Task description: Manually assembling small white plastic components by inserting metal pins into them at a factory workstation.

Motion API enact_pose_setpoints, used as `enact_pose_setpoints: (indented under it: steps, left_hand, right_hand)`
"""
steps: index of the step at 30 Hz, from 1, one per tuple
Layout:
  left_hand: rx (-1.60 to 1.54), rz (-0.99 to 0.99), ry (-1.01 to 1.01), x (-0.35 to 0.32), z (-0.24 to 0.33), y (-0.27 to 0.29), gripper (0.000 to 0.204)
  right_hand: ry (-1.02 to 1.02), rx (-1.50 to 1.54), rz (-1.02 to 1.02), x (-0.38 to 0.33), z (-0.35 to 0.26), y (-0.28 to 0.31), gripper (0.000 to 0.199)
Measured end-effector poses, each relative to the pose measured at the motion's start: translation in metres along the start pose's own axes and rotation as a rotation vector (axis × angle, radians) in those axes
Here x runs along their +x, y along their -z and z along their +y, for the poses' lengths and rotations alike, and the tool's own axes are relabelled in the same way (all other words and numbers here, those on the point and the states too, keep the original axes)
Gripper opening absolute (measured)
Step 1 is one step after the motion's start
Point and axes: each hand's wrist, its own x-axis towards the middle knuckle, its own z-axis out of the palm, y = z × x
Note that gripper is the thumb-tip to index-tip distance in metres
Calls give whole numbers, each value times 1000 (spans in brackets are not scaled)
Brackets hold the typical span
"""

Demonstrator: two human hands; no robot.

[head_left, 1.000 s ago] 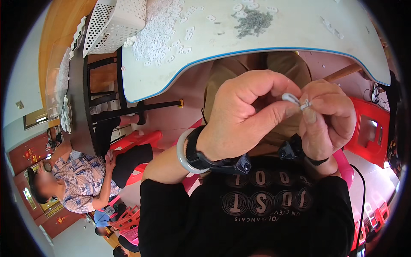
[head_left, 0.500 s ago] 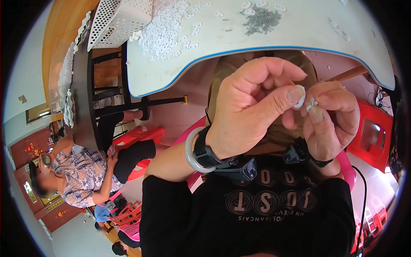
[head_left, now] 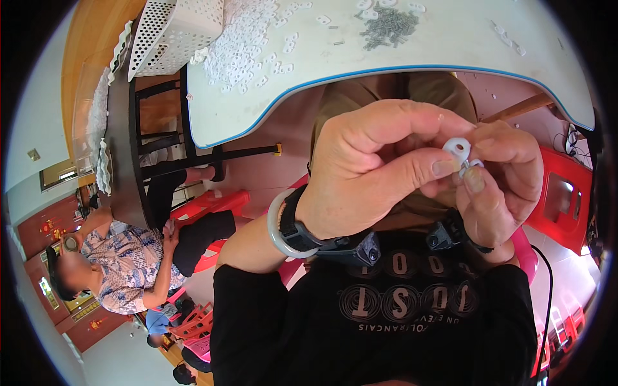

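2 pinches just off the table (head_left: 309, 51): the left hand (head_left: 367, 174) grips a holed white piece (head_left: 450, 148), the right hand (head_left: 502, 186) a whitish fitting (head_left: 476, 163), fingertips closed, likely for fine control.

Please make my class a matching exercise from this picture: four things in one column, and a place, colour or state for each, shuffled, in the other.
Things:
1. pale table
2. perforated basket
3. grey pins
4. white piece with a round hole

Descriptions:
A. heaped loosely together
B. at the fingertips of the left hand
C. edged in blue
D. white, with many small holes

Right pairs: 1-C, 2-D, 3-A, 4-B
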Motion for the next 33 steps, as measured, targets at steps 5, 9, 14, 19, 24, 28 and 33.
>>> enact_pose_setpoints:
  steps: [5, 9, 14, 19, 24, 28, 33]
  left_hand:
    - [318, 3, -180, 4, -3, 5, 22]
    - [594, -64, -402, 11, -1, 15, 24]
    - [701, -77, -524, 12, -3, 18, 24]
    - [737, -86, -560, 13, -1, 22, 26]
    - [734, -71, -519, 13, 0, 24, 25]
    - [770, -110, -521, 14, 0, 30, 25]
    - [710, -86, -488, 13, -7, 29, 23]
  right_hand:
    - [48, 12, 15, 1, 4, -4, 25]
    - [75, -47, 13, 2, 8, -4, 28]
    - [38, -21, 43, 2, 8, -10, 30]
    - [-25, -50, 41, 5, 6, -12, 33]
    - [-115, -36, 56, 8, 7, -11, 39]
    - [-190, -75, 21, 12, 3, -8, 42]
    - [-179, -56, 62, 11, 7, -6, 44]
